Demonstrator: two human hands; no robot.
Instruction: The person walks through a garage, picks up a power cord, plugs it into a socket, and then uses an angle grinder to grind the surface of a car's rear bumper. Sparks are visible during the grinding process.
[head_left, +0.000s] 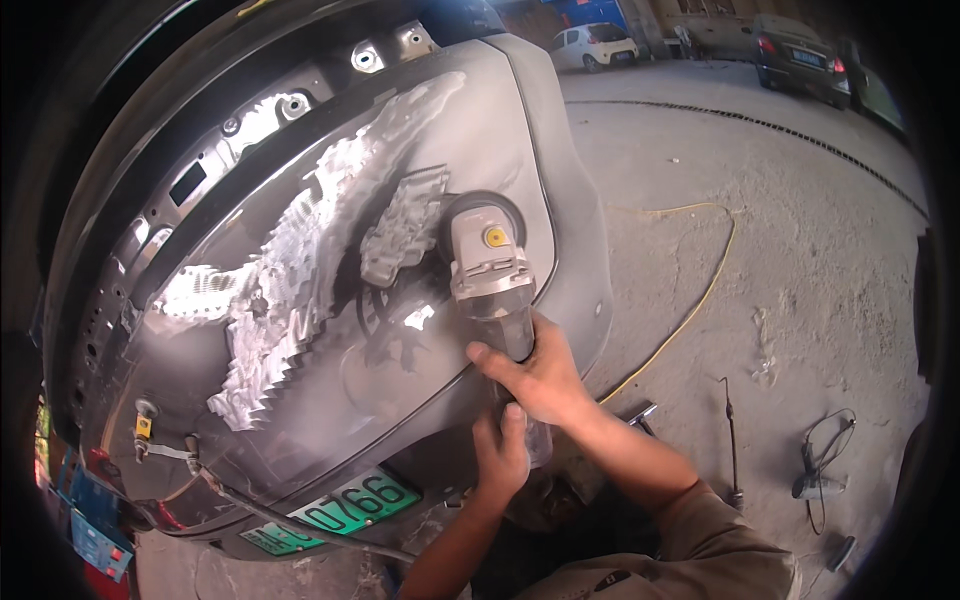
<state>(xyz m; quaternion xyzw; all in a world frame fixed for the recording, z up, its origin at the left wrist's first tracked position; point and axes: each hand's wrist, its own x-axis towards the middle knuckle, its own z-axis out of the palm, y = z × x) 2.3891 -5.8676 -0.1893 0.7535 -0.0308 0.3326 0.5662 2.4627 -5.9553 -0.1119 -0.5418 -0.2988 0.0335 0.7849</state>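
Observation:
An angle grinder [490, 265] with a grey metal head, a yellow button and a dark body lies against the grey rear panel of a car [400, 350]. Its round disc [452, 212] meets the panel near the right-hand seam; the head covers most of it. My right hand [545, 380] wraps the front of the body, thumb across it. Lower down, my left hand [502, 450] closes round the rear of the handle. Bright bare metal [300, 250] runs diagonally across the panel, and a smaller scraped patch [408, 222] sits just left of the disc.
A clamp with a cable [195, 455] is attached at the panel's lower left, above a green licence plate [340, 512]. On the concrete floor lie a yellow cord [705, 295], a thin rod [730, 440] and a corded tool [820, 485]. Two parked cars stand behind, one white [592, 47], one dark [800, 60].

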